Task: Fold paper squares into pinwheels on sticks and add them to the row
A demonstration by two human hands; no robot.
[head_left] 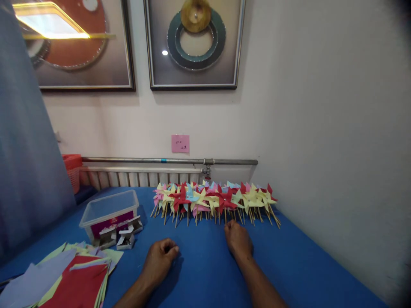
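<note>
Paper pinwheels (201, 199) in red, yellow, pink and blue lie in a long heap at the back of the blue table, their wooden sticks pointing towards me. My right hand (238, 239) reaches to the front of the heap, its fingers closed at the stick end of a red pinwheel (225, 198). The fingertips partly hide the stick. Nearer to me and further left, my left hand (160, 259) hovers over or rests on the tabletop, loosely curled with the thumb by the forefinger. Nothing shows in it.
On the left stand a clear plastic tub (111, 209) and small open boxes (126, 239), one holding tiny metal pieces. A pile of coloured paper sheets (80, 278) lies in front. Behind the blue table (199, 273) run a metal pipe (141, 160) and a radiator; a wall borders the right.
</note>
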